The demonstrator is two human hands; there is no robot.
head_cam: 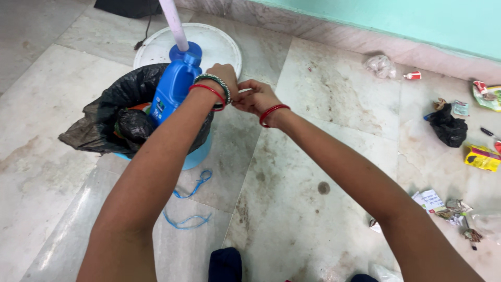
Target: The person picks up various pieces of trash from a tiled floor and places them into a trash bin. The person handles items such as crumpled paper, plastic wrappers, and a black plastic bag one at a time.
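A person's left hand point(225, 78) and right hand point(257, 98) meet, fingers pinched together on something too small to tell, beside a bag-lined bin point(112, 122) holding a blue bottle point(172, 89).

Blue bottle point(172, 89), black bin bag point(112, 117), red bangles point(273, 110), blue string point(189, 206), perhaps grey-veined floor point(313, 156).

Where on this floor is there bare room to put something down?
Bare marble floor lies between the black-lined blue bin and the litter at right; also far left. Crowded: the right edge, the blue string below the bin, and the bin rim where both hands meet.
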